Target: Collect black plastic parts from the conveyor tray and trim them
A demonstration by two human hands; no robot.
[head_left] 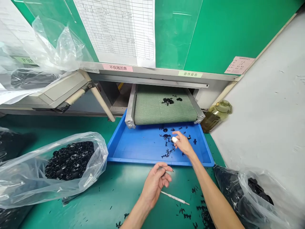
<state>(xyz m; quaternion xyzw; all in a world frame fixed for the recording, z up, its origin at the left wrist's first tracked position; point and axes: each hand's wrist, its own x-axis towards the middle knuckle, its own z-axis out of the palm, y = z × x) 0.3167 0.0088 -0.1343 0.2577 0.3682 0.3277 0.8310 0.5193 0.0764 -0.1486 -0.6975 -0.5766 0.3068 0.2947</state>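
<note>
Over a blue tray (pixel 133 149), the right hand (pixel 183 143) has its grip clamped on a small white lump (pixel 174 139), among black plastic bits (pixel 167 153). At 6 o'clock on the green surface (pixel 95 203), the left hand (pixel 156 183) curls its grip beside a white stick (pixel 175 197); any hold is too small to tell. A clear bag (pixel 28 178) of black pieces sits at 9 o'clock.

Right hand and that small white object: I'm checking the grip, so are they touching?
Touching. The head view shows the right hand pinching the small white object between its fingertips, above the blue tray.
</note>
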